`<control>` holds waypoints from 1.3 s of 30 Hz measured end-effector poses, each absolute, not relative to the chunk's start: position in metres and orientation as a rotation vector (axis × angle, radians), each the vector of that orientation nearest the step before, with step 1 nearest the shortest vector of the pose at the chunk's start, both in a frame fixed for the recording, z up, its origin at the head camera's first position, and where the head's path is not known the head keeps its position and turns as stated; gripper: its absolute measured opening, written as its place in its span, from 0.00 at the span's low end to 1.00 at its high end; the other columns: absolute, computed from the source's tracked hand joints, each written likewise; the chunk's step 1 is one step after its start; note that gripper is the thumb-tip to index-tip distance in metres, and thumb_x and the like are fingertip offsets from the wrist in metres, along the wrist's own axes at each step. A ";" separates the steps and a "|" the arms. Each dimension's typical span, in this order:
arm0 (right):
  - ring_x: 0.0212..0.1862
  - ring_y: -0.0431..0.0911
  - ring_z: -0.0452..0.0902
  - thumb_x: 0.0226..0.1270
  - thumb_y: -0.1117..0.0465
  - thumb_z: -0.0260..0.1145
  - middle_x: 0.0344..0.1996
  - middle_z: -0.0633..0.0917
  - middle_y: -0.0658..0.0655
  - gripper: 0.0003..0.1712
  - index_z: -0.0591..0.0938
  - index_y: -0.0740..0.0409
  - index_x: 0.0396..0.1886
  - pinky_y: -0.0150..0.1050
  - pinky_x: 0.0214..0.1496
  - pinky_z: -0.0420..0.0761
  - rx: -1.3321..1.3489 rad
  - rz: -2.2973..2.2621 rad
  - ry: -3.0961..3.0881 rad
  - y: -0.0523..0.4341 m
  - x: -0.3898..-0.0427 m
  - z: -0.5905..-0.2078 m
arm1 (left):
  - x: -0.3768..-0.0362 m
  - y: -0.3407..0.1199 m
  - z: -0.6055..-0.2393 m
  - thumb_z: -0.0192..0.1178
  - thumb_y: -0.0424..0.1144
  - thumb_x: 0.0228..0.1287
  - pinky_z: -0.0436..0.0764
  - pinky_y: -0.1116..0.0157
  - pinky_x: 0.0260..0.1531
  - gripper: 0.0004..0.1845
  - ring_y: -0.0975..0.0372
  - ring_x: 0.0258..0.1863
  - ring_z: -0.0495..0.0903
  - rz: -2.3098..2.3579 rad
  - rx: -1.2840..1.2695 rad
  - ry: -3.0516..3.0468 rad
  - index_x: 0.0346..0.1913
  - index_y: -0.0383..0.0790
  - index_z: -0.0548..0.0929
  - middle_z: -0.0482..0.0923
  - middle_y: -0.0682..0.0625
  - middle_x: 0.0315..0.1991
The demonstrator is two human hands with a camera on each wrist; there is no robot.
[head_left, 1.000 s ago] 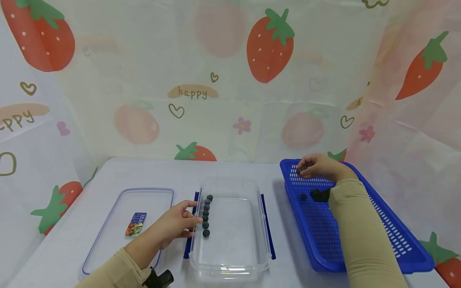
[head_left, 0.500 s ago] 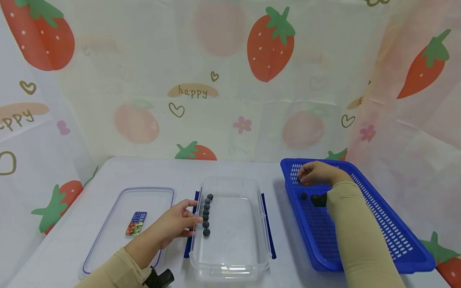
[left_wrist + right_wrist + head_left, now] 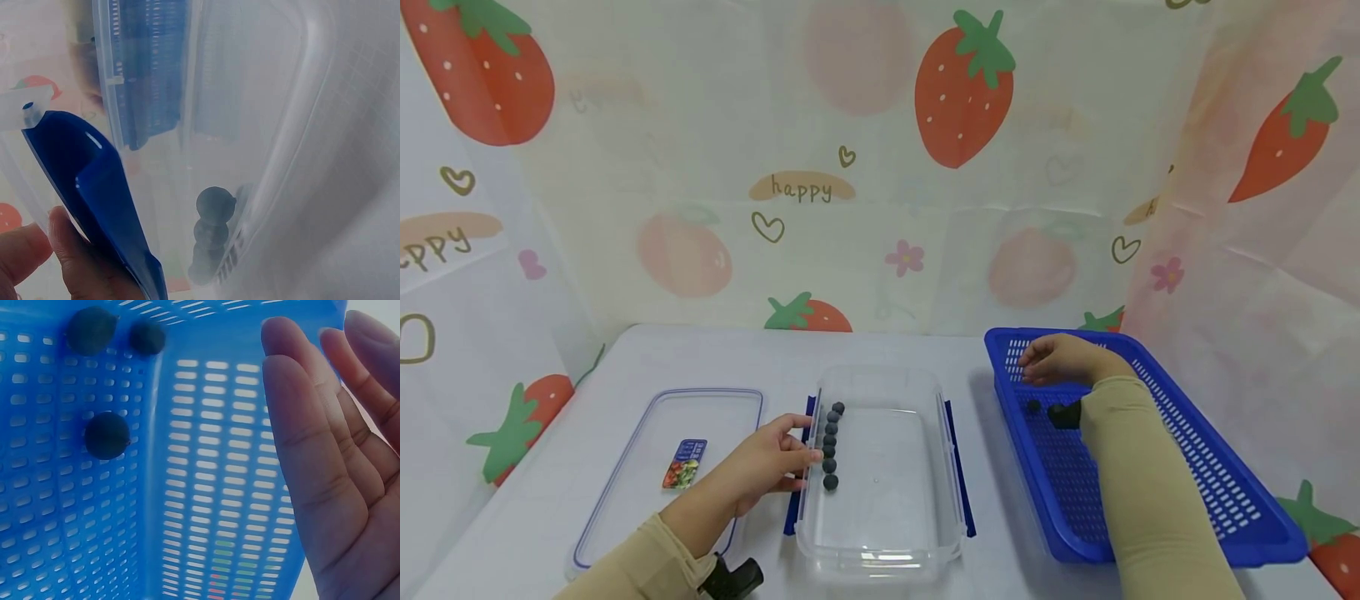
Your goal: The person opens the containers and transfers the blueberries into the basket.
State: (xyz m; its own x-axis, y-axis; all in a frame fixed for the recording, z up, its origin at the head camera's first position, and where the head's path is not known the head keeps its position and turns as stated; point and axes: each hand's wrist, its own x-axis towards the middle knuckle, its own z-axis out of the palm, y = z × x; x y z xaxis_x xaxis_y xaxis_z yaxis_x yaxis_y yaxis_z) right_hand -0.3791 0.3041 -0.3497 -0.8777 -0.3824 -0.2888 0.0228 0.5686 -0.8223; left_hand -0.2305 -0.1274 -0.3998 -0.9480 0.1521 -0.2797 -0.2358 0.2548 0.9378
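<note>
Lowered slightly, the right hand (image 3: pixel 1063 360), grip spread, has let go, seemingly delivering one of three balls (image 3: pixel 107 435) into the basket (image 3: pixel 1067 475). Left hand (image 3: pixel 767 465) holds the box (image 3: pixel 880 467).

Wrist views close, head higher; basket (image 3: pixel 1075 492) shared

White table (image 3: pixel 715 358) — clear lid (image 3: pixel 636 496), clear container (image 3: pixel 880 508), blue basket (image 3: pixel 1071 487)

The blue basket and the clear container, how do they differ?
The blue basket is opaque and full of slots, while the clear container is see-through with solid walls. Dark balls lie scattered in the basket but form a row in the container. Both are rectangular and open-topped.
</note>
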 end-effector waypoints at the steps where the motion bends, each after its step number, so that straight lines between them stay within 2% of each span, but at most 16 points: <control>1: 0.45 0.54 0.78 0.61 0.70 0.60 0.38 0.81 0.62 0.14 0.73 0.75 0.45 0.47 0.51 0.77 -0.286 -1.251 2.367 0.304 -0.379 -0.349 | -0.230 -0.128 -0.400 0.63 0.38 0.56 0.82 0.62 0.32 0.31 0.57 0.33 0.75 1.743 -0.077 2.218 0.63 0.43 0.65 0.75 0.44 0.35; 4: 0.47 0.56 0.77 0.60 0.70 0.61 0.38 0.81 0.62 0.15 0.73 0.73 0.45 0.49 0.52 0.76 -0.290 -1.245 2.381 0.304 -0.379 -0.348 | -0.230 -0.128 -0.401 0.63 0.38 0.57 0.82 0.63 0.32 0.31 0.57 0.33 0.75 1.741 -0.077 2.220 0.63 0.43 0.65 0.75 0.43 0.35; 11: 0.44 0.49 0.79 0.61 0.70 0.60 0.42 0.79 0.66 0.18 0.70 0.77 0.48 0.43 0.49 0.78 -0.343 -1.305 2.366 0.295 -0.379 -0.335 | -0.231 -0.129 -0.399 0.63 0.38 0.56 0.82 0.62 0.33 0.31 0.57 0.34 0.76 1.733 -0.079 2.220 0.63 0.44 0.65 0.75 0.42 0.37; 14: 0.45 0.50 0.79 0.62 0.70 0.59 0.43 0.78 0.68 0.19 0.70 0.77 0.49 0.43 0.50 0.78 -0.408 -1.330 2.360 0.284 -0.379 -0.325 | -0.231 -0.129 -0.399 0.63 0.38 0.57 0.82 0.63 0.33 0.31 0.57 0.34 0.76 1.734 -0.079 2.219 0.63 0.44 0.64 0.75 0.42 0.37; 19: 0.48 0.55 0.77 0.62 0.65 0.61 0.43 0.79 0.64 0.18 0.73 0.72 0.48 0.46 0.53 0.76 -0.507 -1.267 2.409 0.255 -0.377 -0.306 | -0.230 -0.128 -0.400 0.64 0.40 0.55 0.82 0.63 0.33 0.33 0.55 0.35 0.76 1.731 -0.075 2.222 0.64 0.44 0.64 0.75 0.42 0.37; 25: 0.45 0.50 0.79 0.59 0.60 0.65 0.41 0.80 0.62 0.15 0.77 0.61 0.45 0.43 0.51 0.78 -0.600 -1.180 2.448 0.211 -0.372 -0.292 | -0.231 -0.128 -0.400 0.64 0.40 0.55 0.82 0.63 0.33 0.33 0.56 0.34 0.76 1.729 -0.082 2.222 0.63 0.44 0.64 0.75 0.42 0.36; 30: 0.44 0.50 0.79 0.59 0.59 0.66 0.40 0.81 0.60 0.14 0.78 0.59 0.44 0.42 0.50 0.78 -0.681 -1.172 2.414 0.175 -0.372 -0.292 | -0.232 -0.129 -0.400 0.65 0.40 0.54 0.82 0.63 0.33 0.33 0.57 0.33 0.75 1.738 -0.083 2.222 0.63 0.44 0.65 0.75 0.42 0.36; 39: 0.46 0.56 0.78 0.59 0.65 0.65 0.38 0.81 0.61 0.11 0.79 0.61 0.42 0.40 0.48 0.79 -0.761 -1.256 2.278 0.121 -0.374 -0.311 | -0.232 -0.128 -0.401 0.63 0.39 0.57 0.82 0.63 0.33 0.32 0.58 0.33 0.75 1.719 -0.082 2.222 0.64 0.45 0.64 0.75 0.42 0.37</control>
State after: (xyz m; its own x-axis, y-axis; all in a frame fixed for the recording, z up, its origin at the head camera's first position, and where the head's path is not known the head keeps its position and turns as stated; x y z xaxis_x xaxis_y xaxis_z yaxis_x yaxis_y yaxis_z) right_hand -0.3740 0.1212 -0.3106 -0.7578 -0.6443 -0.1035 -0.2564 0.4399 -0.8607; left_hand -0.2319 -0.1280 -0.4012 -0.9441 0.1536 -0.2916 -0.2437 0.2703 0.9314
